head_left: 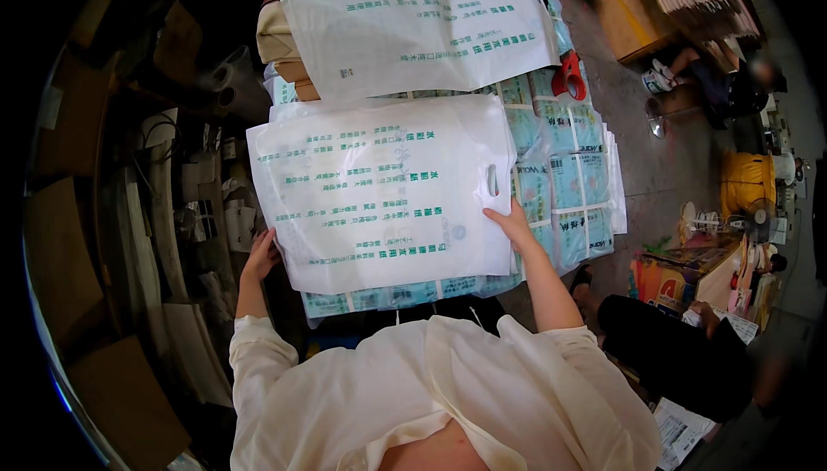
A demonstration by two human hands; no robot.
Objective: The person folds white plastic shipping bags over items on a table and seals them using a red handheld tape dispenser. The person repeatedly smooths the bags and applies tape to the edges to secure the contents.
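Note:
A white plastic bag (362,199) with green printing and a cut-out handle lies flat, its handle toward the right. Other sheets of bag seem to lie beneath it. My right hand (514,226) grips its right edge just below the handle hole, thumb on top and fingers mostly hidden underneath. Against the lower left edge rests my left hand (261,254), its fingers slightly apart and the fingertips at the plastic. Under the bag are pale blue wrapped packs (573,182), bound with white straps.
A second printed white bag (422,23) covers the far end of the packs. Red-handled scissors or a tape tool (568,77) lies beside it. Long boards and rolls (151,221) crowd the left. Two other people sit on the right, near a box of papers (689,273) and a fan (761,215).

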